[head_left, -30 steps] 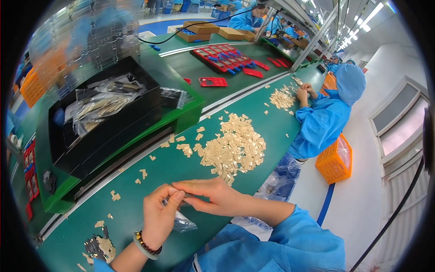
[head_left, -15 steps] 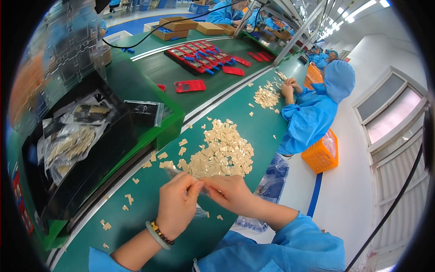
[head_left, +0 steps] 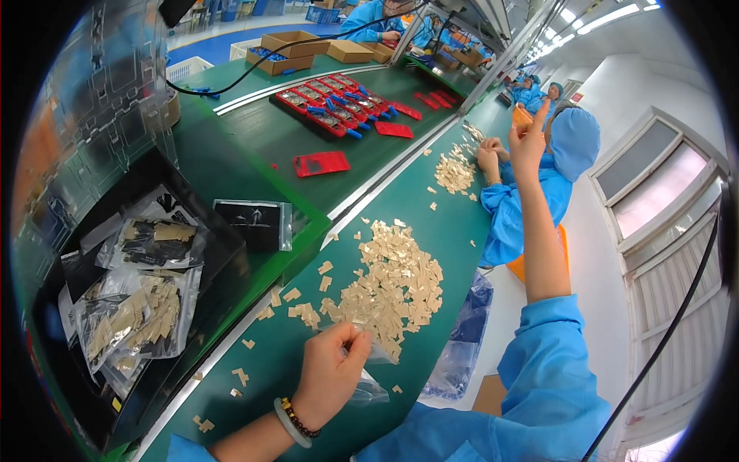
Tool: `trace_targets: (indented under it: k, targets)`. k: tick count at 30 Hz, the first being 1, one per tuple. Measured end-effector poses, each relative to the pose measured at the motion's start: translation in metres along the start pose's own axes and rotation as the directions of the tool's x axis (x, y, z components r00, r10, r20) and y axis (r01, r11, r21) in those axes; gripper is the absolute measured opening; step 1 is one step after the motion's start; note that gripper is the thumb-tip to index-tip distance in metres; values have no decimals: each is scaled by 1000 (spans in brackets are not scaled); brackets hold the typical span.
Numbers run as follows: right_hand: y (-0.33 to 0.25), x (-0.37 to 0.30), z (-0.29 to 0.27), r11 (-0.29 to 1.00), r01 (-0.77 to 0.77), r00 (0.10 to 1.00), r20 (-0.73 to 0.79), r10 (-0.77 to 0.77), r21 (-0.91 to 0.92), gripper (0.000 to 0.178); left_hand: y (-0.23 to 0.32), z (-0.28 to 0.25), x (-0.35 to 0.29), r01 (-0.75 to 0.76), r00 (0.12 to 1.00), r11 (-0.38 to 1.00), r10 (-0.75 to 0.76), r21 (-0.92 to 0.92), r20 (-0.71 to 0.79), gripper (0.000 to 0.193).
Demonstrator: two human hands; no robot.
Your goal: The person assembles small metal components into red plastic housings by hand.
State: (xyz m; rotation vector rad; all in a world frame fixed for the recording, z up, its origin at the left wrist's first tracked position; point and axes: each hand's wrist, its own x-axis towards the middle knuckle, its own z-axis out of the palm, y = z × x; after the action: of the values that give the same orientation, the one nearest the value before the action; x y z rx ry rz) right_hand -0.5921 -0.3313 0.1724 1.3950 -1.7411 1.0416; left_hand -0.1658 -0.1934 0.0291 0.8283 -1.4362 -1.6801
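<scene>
My left hand (head_left: 332, 373) is closed in a pinch at the near edge of a heap of small flat beige pieces (head_left: 396, 281). Its fingers grip a clear plastic bag (head_left: 368, 390), which spreads on the green table beside the wrist. My right hand (head_left: 529, 150) is raised high on the right with a finger stretched upward, and nothing shows in it. Stray beige pieces lie around the heap and to the left of my left forearm.
Clear bags of beige pieces (head_left: 154, 308) fill a black bin on the left. Beyond the rail lie red trays with blue parts (head_left: 335, 104) and a single red tray (head_left: 321, 163). A co-worker in blue (head_left: 531, 200) sits at a smaller heap (head_left: 455, 171).
My right hand has left my left hand and swung up to the right, a finger now extended. My left hand stays low by the heap, still pinching.
</scene>
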Motion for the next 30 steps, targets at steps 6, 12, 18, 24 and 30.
trace_targets:
  k: [6, 12, 18, 24, 30]
  targets:
    - [-1, -6, -7, 998, -34, 999, -3, 35, 60, 88, 12, -6, 1, -2, 1000, 1000, 2, 0, 18, 21]
    - [-152, -162, -57, 840, -26, 761, 555, -335, 542, 23, -2, -7, 4, -5, 998, 1000, 7, 31, -68, 22]
    - [-196, -204, -99, 651, -457, 447, 789, -421, 606, 26, 12, 6, -9, -33, 999, 995, 37, 95, -40, 22]
    - [-200, -213, -124, 550, -486, 444, 734, -514, 679, 27, 20, 24, -32, -102, 988, 984, 118, 147, -102, 20]
    - [-194, -232, -147, 572, -357, 509, 667, -544, 738, 20, 14, 40, -53, -98, 982, 965, 133, 243, -132, 20]
